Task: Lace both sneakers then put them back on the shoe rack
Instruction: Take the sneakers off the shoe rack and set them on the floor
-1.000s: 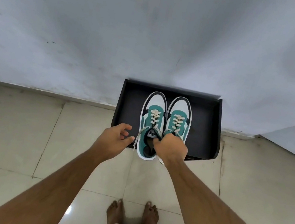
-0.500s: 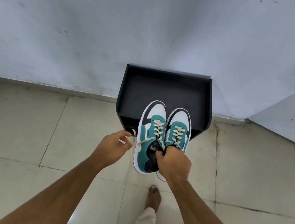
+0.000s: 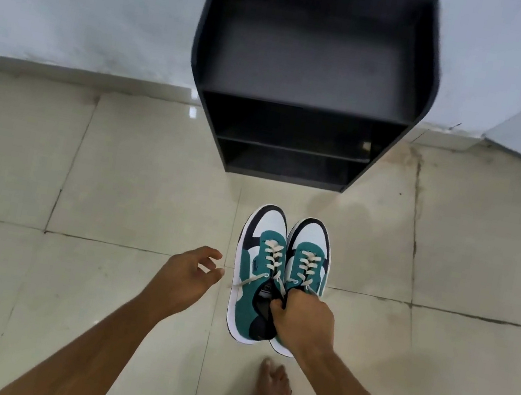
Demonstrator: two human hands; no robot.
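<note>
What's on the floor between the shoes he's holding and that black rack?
Nothing: the head view shows only bare floor tile between the sneakers and the shoe rack.

Teal, white and black sneakers (image 3: 281, 270), cream laces (image 3: 273, 255), black rack (image 3: 313, 67), beige tiles (image 3: 117, 172)

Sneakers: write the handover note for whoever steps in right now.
Right hand: shut on both sneakers, gripped at the collars and held together over the tiled floor.
Left hand: open, empty, beside a loose lace end.
Shoe rack: ahead against the wall; no shoes on the shelves in view.
Done: pair picked up.
Left: finish and tie the laces, then put the pair on the rack.
</note>
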